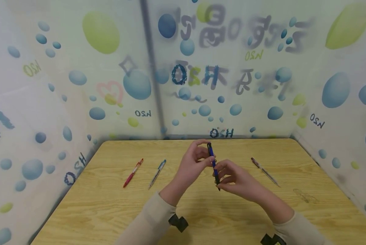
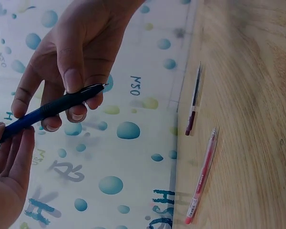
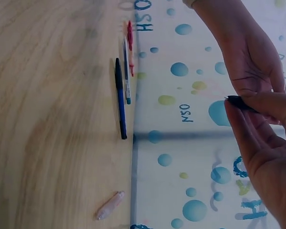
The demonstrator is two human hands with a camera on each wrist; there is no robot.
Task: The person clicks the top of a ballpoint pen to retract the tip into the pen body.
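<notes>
Both hands hold a dark blue pen [image 1: 214, 165] with a black grip, slanted over the table with its writing tip low. My left hand [image 1: 196, 160] holds the upper part, its index finger at the top end and its thumb on the barrel. My right hand [image 1: 236, 178] pinches the lower part between thumb and fingers. In the left wrist view, the right thumb lies along the black grip near the bare metal tip. In the right wrist view, only the dark tip end [image 3: 239, 102] shows past the right hand's fingers; the rest is hidden.
On the wooden table [image 1: 88, 204] lie a red pen [image 1: 133, 173], a clear pen with a teal end [image 1: 157, 174] and a dark brownish pen [image 1: 265, 171]. The wrist views also show a pink pen [image 2: 201, 179] and another blue pen [image 3: 120, 100] lying there. Patterned curtains [image 1: 232, 85] surround the table.
</notes>
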